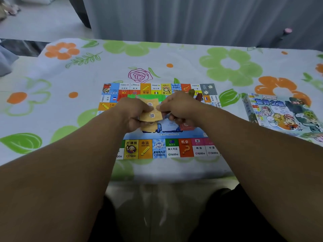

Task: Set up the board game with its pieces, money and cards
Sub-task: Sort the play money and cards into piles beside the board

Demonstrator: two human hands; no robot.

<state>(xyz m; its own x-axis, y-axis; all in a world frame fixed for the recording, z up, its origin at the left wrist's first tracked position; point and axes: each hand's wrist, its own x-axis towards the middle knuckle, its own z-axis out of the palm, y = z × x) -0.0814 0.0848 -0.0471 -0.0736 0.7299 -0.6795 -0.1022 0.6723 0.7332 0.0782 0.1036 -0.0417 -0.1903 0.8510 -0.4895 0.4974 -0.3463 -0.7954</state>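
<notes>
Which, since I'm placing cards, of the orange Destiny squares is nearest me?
The bottom-row Destiny square, right of the 700 tax square; the others lie on the far and left edges.

Grey curtain (pixel 192 18); floral tablecloth (pixel 227 67)

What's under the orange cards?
The board, its blue centre with part of a printed title. The cards, left hand and right hand cover the rest of it.
</notes>
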